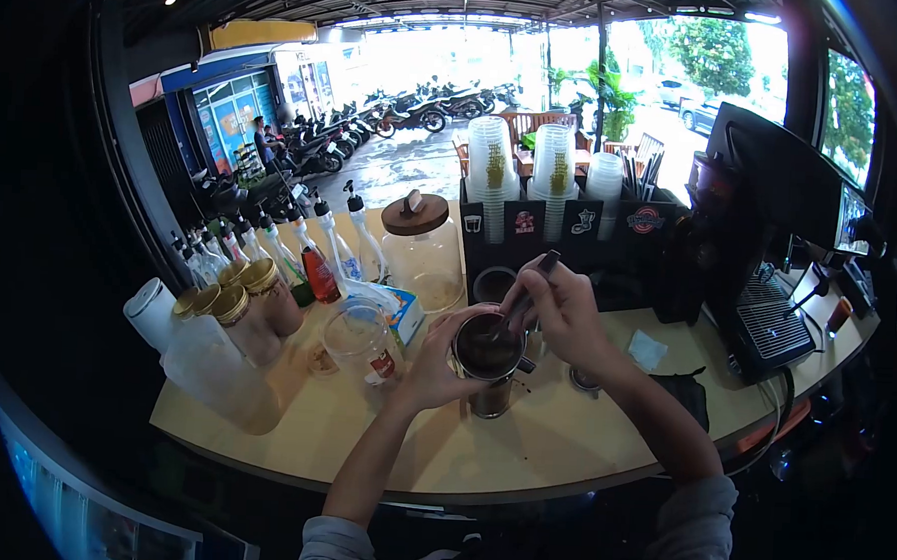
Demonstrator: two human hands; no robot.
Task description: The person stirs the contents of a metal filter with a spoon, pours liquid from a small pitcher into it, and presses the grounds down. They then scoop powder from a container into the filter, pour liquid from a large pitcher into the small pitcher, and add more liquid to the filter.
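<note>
My left hand (435, 365) is wrapped round the side of a metal cup (490, 348), which holds something dark. My right hand (557, 315) is closed on the dark handle of a spoon-like utensil (546, 263), whose lower end reaches into the cup. Below the cup, a glass (490, 400) with dark contents stands on the wooden counter (401, 458). To the left of my left hand is a clear plastic container (357, 334). A few dark specks lie on the counter near the glass.
Pump bottles (330, 237), gold-lidded jars (257, 312) and a wooden-lidded jar (425, 254) stand at left. A black organizer (511, 223) holds stacked cups (491, 157) behind. At right are a coffee machine (767, 319), a monitor (773, 174) and a napkin (648, 350). A person (261, 142) stands outside.
</note>
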